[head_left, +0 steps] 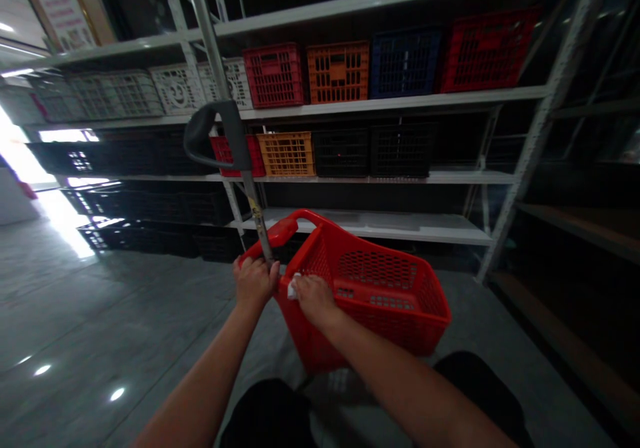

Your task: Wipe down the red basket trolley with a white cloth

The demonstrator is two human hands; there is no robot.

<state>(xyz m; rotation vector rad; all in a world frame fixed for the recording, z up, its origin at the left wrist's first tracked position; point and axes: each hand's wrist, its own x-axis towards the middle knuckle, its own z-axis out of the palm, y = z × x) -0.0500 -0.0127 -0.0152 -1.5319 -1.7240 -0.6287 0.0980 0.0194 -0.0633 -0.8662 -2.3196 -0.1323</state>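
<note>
A red plastic shopping cart [427, 281] stands on the floor before me, its perforated basket reaching to the right. My left hand [254, 281] is closed around the cart's red handle, close to the foot of a metal pole [260, 228] that rises up and to the left. A dark grey loop grip [235, 135] is fixed on this pole. My right hand [315, 298] is closed on a small white wipe [293, 287], pressed at the basket's near left rim. Its fingertips are partly hidden, and whether the wipe is cloth or paper I cannot tell.
Behind the cart, a white metal rack [400, 105] holds several plastic crates, among them an orange crate [339, 73], a blue crate [405, 65] and a yellow crate [287, 155]. A rack upright [530, 148] stands to the right. Grey floor [125, 315] extends left. My knees are below.
</note>
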